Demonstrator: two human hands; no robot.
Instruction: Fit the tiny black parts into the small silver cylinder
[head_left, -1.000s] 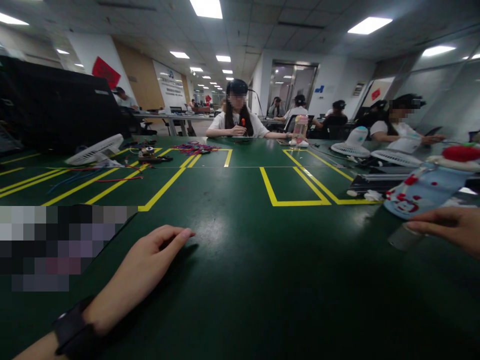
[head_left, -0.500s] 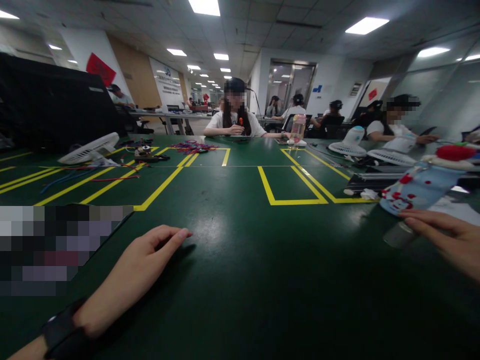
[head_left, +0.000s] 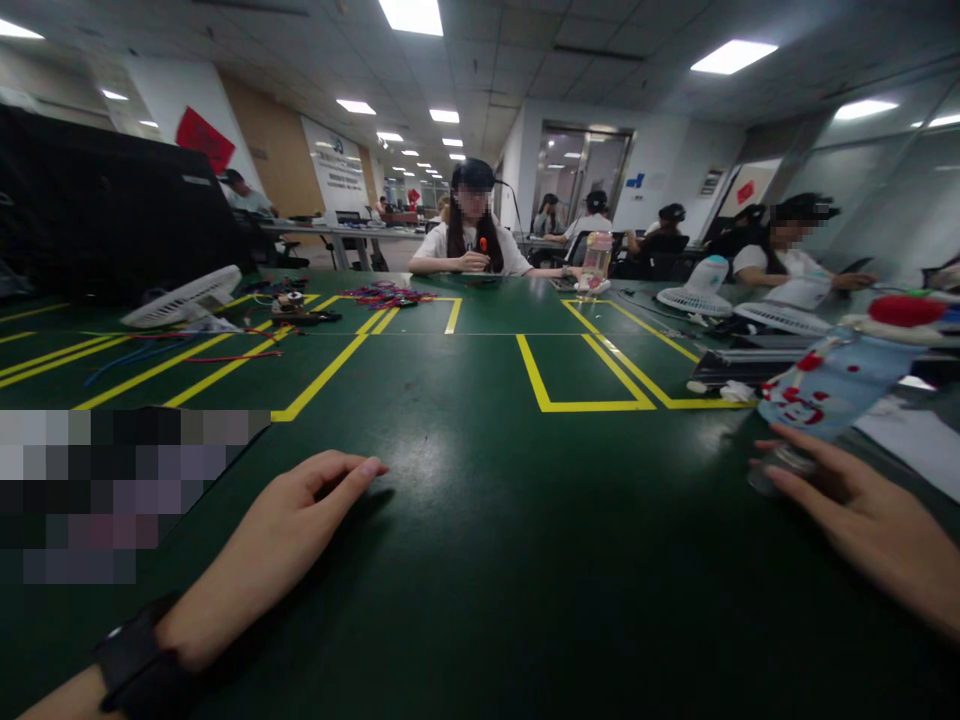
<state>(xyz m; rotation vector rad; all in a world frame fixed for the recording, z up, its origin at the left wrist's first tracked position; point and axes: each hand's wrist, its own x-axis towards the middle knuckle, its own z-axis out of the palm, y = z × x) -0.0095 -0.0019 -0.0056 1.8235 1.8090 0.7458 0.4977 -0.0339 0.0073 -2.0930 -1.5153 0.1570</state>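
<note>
On the left of the green table, my left hand (head_left: 319,505) rests with thumb and fingers loosely together. Nothing shows between them, and a black band circles that wrist. At the right, the thumb and fingers of my right hand (head_left: 855,495) close around a small grey cylinder (head_left: 781,468), which they partly cover. Some of those fingertips reach behind it and are hard to make out. Just beyond that hand stands a light blue bottle (head_left: 832,385) with a red top and a cartoon figure.
Yellow tape (head_left: 600,407) marks areas on the table (head_left: 510,560). Loose wires (head_left: 386,295) and a white fan (head_left: 184,297) lie at the back left. Black profiles (head_left: 739,368) and more fans (head_left: 697,285) stand at the right. A co-worker (head_left: 472,235) sits opposite, holding an orange-tipped tool.
My right hand has moved left and down, its fingers now around the grey cylinder, which has shifted slightly left. My left hand has stayed almost still.
</note>
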